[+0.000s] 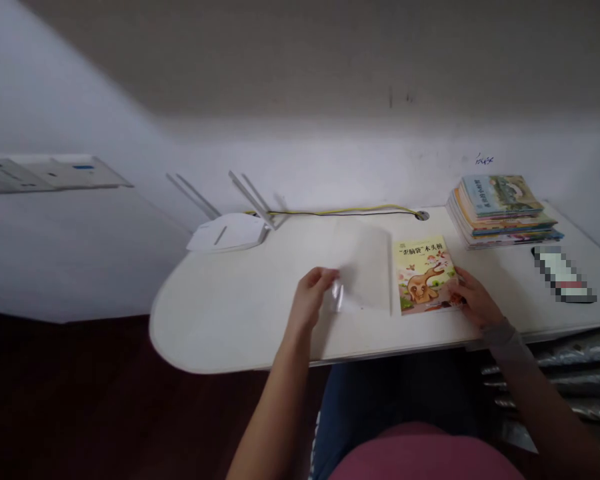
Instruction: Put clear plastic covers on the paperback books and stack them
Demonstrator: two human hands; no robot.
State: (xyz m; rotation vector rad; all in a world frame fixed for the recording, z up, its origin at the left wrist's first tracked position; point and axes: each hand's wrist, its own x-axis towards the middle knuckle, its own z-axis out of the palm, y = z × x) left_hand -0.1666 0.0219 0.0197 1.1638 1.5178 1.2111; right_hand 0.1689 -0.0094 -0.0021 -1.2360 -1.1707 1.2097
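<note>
A clear plastic book cover (364,280) lies on the white table, its left edge pinched and slightly raised by my left hand (314,293). To its right is a thin yellow picture book (423,273) with a brown tree-stump figure and Chinese writing on the front. My right hand (473,297) grips the book at its lower right edge, thumb on top and the other fingers mostly hidden. Book and cover lie side by side, with a narrow gap between them.
On the white table (220,320), a stack of picture books (503,210) stands at the back right, with a phone (564,275) in front. A white router (227,231) with antennas sits back left. Its cables (340,213) run along the wall to a hole. Silvery wrapped items (580,373) lie below right.
</note>
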